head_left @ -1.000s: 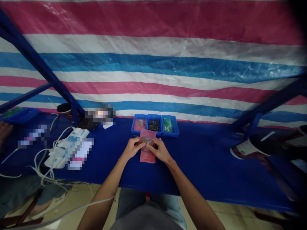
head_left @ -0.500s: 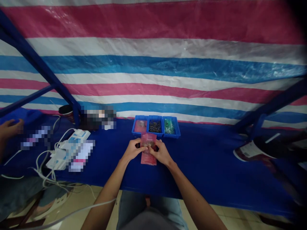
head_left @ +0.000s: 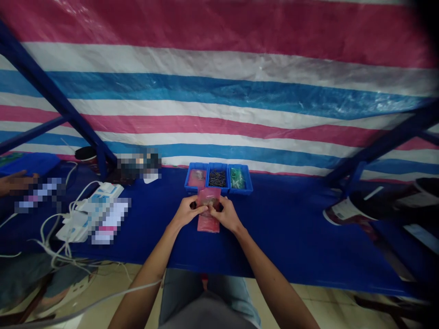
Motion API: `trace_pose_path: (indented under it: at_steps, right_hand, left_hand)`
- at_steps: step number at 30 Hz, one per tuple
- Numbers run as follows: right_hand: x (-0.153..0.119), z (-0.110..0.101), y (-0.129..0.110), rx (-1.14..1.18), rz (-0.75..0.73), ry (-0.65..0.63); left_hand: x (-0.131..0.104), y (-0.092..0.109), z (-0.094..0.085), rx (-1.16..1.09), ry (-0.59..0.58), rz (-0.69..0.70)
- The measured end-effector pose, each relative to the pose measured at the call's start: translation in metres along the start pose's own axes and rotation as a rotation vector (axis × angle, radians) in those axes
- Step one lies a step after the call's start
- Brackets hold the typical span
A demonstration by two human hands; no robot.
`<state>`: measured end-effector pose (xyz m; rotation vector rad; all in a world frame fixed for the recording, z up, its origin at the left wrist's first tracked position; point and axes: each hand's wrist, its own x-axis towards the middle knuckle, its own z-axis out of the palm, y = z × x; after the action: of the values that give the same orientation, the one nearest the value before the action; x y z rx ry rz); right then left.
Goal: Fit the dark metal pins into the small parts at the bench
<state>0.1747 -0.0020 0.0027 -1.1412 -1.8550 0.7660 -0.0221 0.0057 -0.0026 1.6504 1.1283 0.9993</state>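
Note:
Between my two hands is a pink translucent plastic bag (head_left: 208, 225), with small greyish contents showing in its upper half. My left hand (head_left: 187, 212) pinches the bag's left side with thumb and fingers. On the other side my right hand (head_left: 227, 215) grips it, the two thumbs close together at its middle. Just beyond the bag stand joined blue bins: the left bin (head_left: 187, 182) holds pink bagging, the middle one dark screws or nails (head_left: 217, 177), the right one green-and-clear small packets (head_left: 237, 177).
On the left lie a white power strip (head_left: 87, 211) and tangled white cables (head_left: 48, 228). A co-worker's hand (head_left: 17, 182) is at the far left. Dark buckets (head_left: 346, 208) stand on the right of the blue table (head_left: 281, 228). Striped sheeting (head_left: 219, 105) hangs behind.
The whole view has shifted slightly, so the table's things sit a little further left. Both hands keep hold of the pink bag, with little visible change in grip.

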Motion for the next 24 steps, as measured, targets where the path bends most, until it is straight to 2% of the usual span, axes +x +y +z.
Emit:
trace_pose_path:
  at_steps: [5, 15, 20, 24]
  right_hand:
    - [-0.0003, -0.0003, 0.0014, -0.018, 0.039, -0.016]
    - [-0.0006, -0.0002, 0.0008, 0.029, 0.012, -0.063]
    - [-0.0023, 0.002, 0.0002, 0.075, 0.01, -0.099]
    - [-0.0018, 0.0028, 0.0004, 0.023, 0.002, -0.112]
  left_hand:
    - [-0.0011, 0.0023, -0.0034, 0.026, -0.043, 0.01]
    - [-0.0031, 0.0056, -0.0039, -0.052, -0.076, -0.007]
    - [-0.0035, 0.001, -0.0014, -0.103, -0.105, -0.061]
    - [-0.0019, -0.0034, -0.0018, -0.079, -0.098, -0.023]
